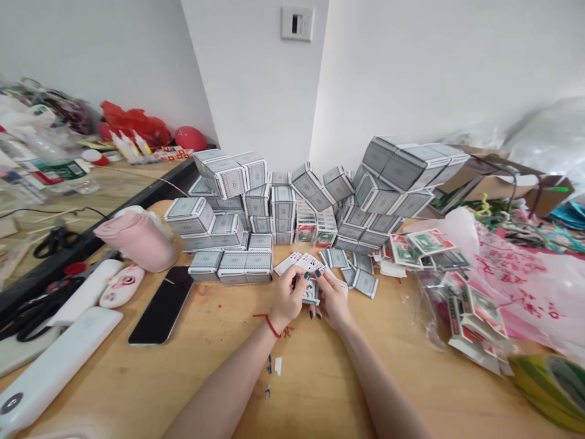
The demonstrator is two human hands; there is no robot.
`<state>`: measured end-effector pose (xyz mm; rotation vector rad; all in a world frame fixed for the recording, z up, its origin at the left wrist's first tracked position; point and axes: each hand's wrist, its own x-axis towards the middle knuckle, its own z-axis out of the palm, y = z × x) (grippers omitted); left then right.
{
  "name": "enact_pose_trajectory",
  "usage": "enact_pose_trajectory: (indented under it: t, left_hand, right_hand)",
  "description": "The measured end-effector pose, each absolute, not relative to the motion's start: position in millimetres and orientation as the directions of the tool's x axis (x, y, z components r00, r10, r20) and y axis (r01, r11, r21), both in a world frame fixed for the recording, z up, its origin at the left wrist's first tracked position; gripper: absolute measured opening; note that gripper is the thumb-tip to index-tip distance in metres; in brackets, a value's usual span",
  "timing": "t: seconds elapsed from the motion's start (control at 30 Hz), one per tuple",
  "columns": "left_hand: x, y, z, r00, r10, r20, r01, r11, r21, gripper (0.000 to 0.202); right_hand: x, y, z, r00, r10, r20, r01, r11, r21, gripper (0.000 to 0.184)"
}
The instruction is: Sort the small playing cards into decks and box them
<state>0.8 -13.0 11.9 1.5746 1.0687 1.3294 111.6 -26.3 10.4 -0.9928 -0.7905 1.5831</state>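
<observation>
My left hand (287, 296) and my right hand (331, 297) meet above the wooden table (320, 378), both closed on a fan of small playing cards (307, 268). The cards spread face up above my fingers. A red string circles my left wrist. Just behind the hands rises a big heap of grey card boxes (274, 207), stacked several high against the wall corner. A few loose grey boxes (361, 277) lie flat to the right of my right hand.
A black phone (162, 305), a pink roll (137, 239) and white cases (55, 366) lie at left, with scissors (27, 314) beyond. Flattened card packs in plastic (466, 311), a pink bag (516, 274) and a tape roll (555, 384) fill the right side.
</observation>
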Motion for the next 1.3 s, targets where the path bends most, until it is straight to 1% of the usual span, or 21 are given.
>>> enact_pose_trajectory:
  t: [0.1, 0.2, 0.3, 0.37, 0.5, 0.57, 0.7, 0.83, 0.97, 1.07, 1.17, 1.3]
  left_hand:
    - [-1, -13, 13, 0.08, 0.932, 0.353, 0.149, -0.362, 0.92, 0.013]
    - [-2, -11, 12, 0.021, 0.932, 0.363, 0.157, -0.361, 0.919, 0.015]
    - [-1, -9, 12, -0.018, 0.953, 0.303, 0.125, -0.299, 0.946, 0.021]
    - [1, -8, 11, -0.006, 0.964, 0.265, 0.103, -0.263, 0.959, 0.019]
    - [3, -7, 11, 0.016, 0.953, 0.304, 0.096, -0.304, 0.948, 0.015]
    - [4, -6, 11, 0.025, 0.949, 0.313, 0.115, -0.314, 0.942, 0.013]
    - [5, -4, 10, 0.017, 0.959, 0.284, 0.15, -0.283, 0.947, 0.009]
    - [4, -3, 9, 0.013, 0.957, 0.289, 0.115, -0.288, 0.951, 0.008]
    - [5, -3, 8, 0.039, 0.975, 0.218, 0.034, -0.22, 0.975, 0.014]
    - [5, -3, 6, 0.061, 0.985, 0.161, -0.015, -0.161, 0.987, 0.018]
    - [6, -3, 6, 0.043, 0.993, 0.106, -0.057, -0.104, 0.993, 0.019]
    - [8, 0, 6, 0.02, 0.999, 0.05, -0.136, -0.047, 0.99, 0.021]
  right_hand:
    - [114, -25, 6, -0.161, 0.965, -0.207, -0.377, -0.254, -0.891, 0.033]
    - [117, -25, 3, -0.185, 0.962, -0.202, -0.336, -0.255, -0.907, 0.034]
    - [118, -25, 1, -0.159, 0.972, -0.175, -0.33, -0.219, -0.918, 0.036]
    - [117, -26, 0, -0.113, 0.982, -0.153, -0.333, -0.182, -0.925, 0.034]
    - [114, -27, -1, -0.043, 0.993, -0.114, -0.326, -0.122, -0.938, 0.028]
    - [113, -28, -1, -0.041, 0.995, -0.091, -0.317, -0.099, -0.943, 0.025]
    - [112, -29, 1, -0.048, 0.997, -0.063, -0.288, -0.074, -0.955, 0.023]
    - [114, -29, 0, -0.052, 0.998, -0.042, -0.278, -0.055, -0.959, 0.022]
    - [116, -27, 0, -0.019, 1.0, -0.011, -0.259, -0.016, -0.966, 0.021]
    - [117, -27, 1, 0.021, 1.0, 0.009, -0.208, 0.013, -0.978, 0.022]
    - [116, -27, 2, 0.046, 0.998, 0.043, -0.167, 0.05, -0.985, 0.022]
    - [115, -28, -1, 0.058, 0.996, 0.064, -0.164, 0.073, -0.984, 0.02]
